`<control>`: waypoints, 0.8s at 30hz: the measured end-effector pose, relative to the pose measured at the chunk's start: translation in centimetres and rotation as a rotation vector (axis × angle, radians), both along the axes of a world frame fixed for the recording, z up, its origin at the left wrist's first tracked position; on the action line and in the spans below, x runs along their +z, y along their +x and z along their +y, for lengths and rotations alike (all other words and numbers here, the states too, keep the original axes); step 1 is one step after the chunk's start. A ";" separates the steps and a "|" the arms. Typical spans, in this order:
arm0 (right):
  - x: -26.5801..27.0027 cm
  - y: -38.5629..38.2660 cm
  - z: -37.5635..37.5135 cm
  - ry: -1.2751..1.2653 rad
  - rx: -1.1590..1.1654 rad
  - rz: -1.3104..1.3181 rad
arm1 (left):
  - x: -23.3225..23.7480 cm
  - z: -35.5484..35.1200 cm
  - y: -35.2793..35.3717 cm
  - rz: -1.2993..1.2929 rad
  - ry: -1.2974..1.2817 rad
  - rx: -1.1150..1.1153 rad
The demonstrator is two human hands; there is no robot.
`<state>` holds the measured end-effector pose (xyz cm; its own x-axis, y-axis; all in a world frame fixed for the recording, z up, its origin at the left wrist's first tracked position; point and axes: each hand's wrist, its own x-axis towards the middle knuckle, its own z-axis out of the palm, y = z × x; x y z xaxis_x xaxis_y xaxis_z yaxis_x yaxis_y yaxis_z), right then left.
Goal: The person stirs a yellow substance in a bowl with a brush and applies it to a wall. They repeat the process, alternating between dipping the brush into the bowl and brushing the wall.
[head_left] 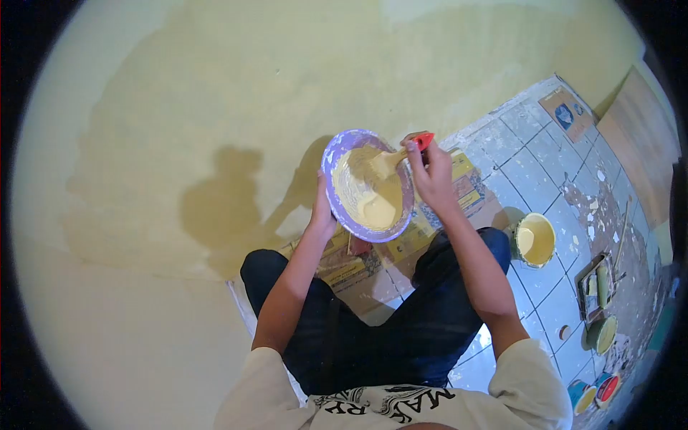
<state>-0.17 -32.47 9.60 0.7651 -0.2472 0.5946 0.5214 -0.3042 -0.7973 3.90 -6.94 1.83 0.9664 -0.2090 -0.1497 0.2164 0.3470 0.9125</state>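
A purple bowl with pale yellow paint inside is held up in front of the wall. My left hand grips the bowl's left side, its fingers mostly hidden beneath and behind it. In my right hand is a paintbrush with a red handle end, fingers wrapped round it at the bowl's right rim. The brush's bristles, coated in yellow, rest inside the bowl against the paint-smeared inner wall.
Ahead stands a yellow-painted wall. Flattened cardboard covers tiles below the bowl. To the right are a paint bucket, a roller tray, a smaller pot, paint cans and a leaning board.
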 end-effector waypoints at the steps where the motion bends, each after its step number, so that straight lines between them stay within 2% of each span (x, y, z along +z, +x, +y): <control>1: 0.0 0.0 -0.5 0.025 0.002 -0.009 | -0.1 -0.9 0.2 0.026 -0.033 -0.008; 3: 1.3 -0.6 -1.2 0.079 -0.032 -0.042 | 1.1 -2.2 0.0 0.032 -0.035 -0.052; 5: 1.6 -0.8 -1.8 0.108 0.033 -0.092 | 1.2 -3.7 0.3 -0.013 -0.034 -0.034; 7: 2.1 -1.0 -2.7 0.083 -0.004 -0.099 | 4.6 -6.8 -1.2 0.034 -0.037 -0.029; 11: 3.6 -1.3 -4.9 0.071 -0.014 -0.075 | 7.4 -8.6 -0.1 -0.140 0.129 -0.032; 13: 3.6 -0.9 -5.3 0.055 -0.030 -0.061 | 7.0 -8.5 0.6 -0.195 0.152 -0.029; 15: 3.2 -0.4 -5.4 0.028 -0.058 -0.037 | 5.5 -8.1 1.3 -0.101 0.190 0.036; 20: 1.4 1.7 -5.1 -0.263 -0.093 -0.085 | 1.2 -6.8 3.4 -0.009 0.142 -0.017; 22: 1.0 2.3 -4.9 -0.322 -0.020 0.018 | -0.2 -6.6 2.3 0.095 0.121 -0.028; 24: 1.4 2.4 -4.0 -0.380 0.061 0.142 | 0.1 -7.2 1.8 0.021 0.141 -0.055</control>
